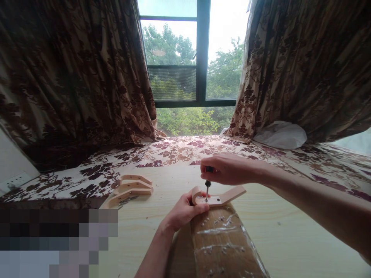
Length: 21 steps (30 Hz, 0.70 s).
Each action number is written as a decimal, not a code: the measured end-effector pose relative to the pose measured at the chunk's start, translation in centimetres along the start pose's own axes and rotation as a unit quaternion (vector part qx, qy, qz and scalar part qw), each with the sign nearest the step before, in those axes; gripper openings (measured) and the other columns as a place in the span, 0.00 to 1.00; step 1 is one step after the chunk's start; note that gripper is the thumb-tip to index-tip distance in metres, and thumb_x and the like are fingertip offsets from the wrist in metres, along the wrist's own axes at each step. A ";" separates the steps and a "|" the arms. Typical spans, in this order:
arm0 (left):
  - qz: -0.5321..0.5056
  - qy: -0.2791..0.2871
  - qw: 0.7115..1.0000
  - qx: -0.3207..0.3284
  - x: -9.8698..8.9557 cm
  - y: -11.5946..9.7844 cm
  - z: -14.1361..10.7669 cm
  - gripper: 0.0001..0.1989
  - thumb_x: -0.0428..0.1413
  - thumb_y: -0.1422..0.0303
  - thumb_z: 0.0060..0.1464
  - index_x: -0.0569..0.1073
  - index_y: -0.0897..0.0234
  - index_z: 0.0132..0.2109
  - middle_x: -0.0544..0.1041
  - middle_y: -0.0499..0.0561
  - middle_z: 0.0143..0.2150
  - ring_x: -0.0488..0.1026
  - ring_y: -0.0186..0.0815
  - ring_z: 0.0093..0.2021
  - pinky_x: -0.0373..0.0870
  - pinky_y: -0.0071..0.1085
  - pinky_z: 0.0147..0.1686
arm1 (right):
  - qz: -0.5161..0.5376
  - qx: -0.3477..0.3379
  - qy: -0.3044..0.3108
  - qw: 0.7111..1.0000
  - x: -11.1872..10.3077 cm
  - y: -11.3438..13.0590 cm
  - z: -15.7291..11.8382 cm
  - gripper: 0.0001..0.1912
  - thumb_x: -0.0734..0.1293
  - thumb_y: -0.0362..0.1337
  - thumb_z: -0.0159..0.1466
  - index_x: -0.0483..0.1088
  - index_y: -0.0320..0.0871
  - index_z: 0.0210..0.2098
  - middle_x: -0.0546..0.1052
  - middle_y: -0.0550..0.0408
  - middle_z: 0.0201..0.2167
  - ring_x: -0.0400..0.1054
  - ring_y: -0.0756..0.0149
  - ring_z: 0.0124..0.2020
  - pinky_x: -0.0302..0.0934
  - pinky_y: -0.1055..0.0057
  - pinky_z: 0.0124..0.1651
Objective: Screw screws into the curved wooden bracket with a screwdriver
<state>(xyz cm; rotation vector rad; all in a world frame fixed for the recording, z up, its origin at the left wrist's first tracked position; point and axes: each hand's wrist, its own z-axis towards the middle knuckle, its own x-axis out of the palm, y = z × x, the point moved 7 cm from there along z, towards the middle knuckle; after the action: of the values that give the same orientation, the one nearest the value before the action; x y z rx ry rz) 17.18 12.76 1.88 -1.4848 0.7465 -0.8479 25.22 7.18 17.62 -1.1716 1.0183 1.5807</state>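
Note:
My right hand (pixel 216 168) is closed around the dark handle of a screwdriver (pixel 208 185), which points straight down. Its tip meets a screw in a pale, curved wooden piece (pixel 214 200) with a rolled left end and a raised right end. A dark hole or screw shows farther right on that piece. My left hand (pixel 188 208) grips the rolled end, thumb in front and fingers behind. Under the wooden piece lies a brown, tape-wrapped block (pixel 223 247), with small screws scattered on its top.
Several similar wooden pieces (pixel 133 185) lie on the left of the light wooden table (pixel 295 227), beside some small metal bits. Beyond it are a flowered cloth (pixel 179 152), patterned curtains (pixel 116 77), a window and a white plastic bag (pixel 281 135). The lower left corner is pixelated.

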 end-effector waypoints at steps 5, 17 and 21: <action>-0.004 0.001 1.000 -0.004 0.0 0.1 0.0 0.25 0.69 0.59 0.36 0.76 0.66 0.42 0.74 0.44 0.29 0.66 0.28 0.30 0.62 0.23 0.33 | 0.003 -0.029 0.024 0.999 -0.1 0.3 -0.2 0.08 0.60 0.34 0.62 0.69 0.41 0.29 0.72 0.58 0.22 0.57 0.75 0.22 0.45 0.75 0.25; -0.002 -0.007 1.000 -0.005 0.1 -0.1 -0.1 0.24 0.69 0.60 0.35 0.76 0.66 0.40 0.74 0.45 0.30 0.67 0.29 0.30 0.62 0.25 0.35 | -0.007 -0.020 0.017 1.000 -0.2 0.1 -0.3 0.09 0.61 0.38 0.63 0.70 0.42 0.31 0.72 0.58 0.22 0.57 0.74 0.21 0.44 0.75 0.25; 0.003 -0.006 1.000 -0.004 0.0 0.0 -0.1 0.25 0.69 0.59 0.35 0.76 0.66 0.41 0.74 0.45 0.30 0.67 0.30 0.31 0.62 0.26 0.35 | 0.003 -0.020 0.013 1.000 0.1 0.3 -0.3 0.10 0.59 0.36 0.64 0.69 0.40 0.31 0.72 0.56 0.23 0.57 0.74 0.22 0.45 0.74 0.26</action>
<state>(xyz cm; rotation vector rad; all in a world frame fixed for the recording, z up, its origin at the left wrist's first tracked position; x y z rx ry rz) 17.10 12.72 1.84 -1.4918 0.7464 -0.8323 24.94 6.84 17.45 -1.2199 1.0120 1.5998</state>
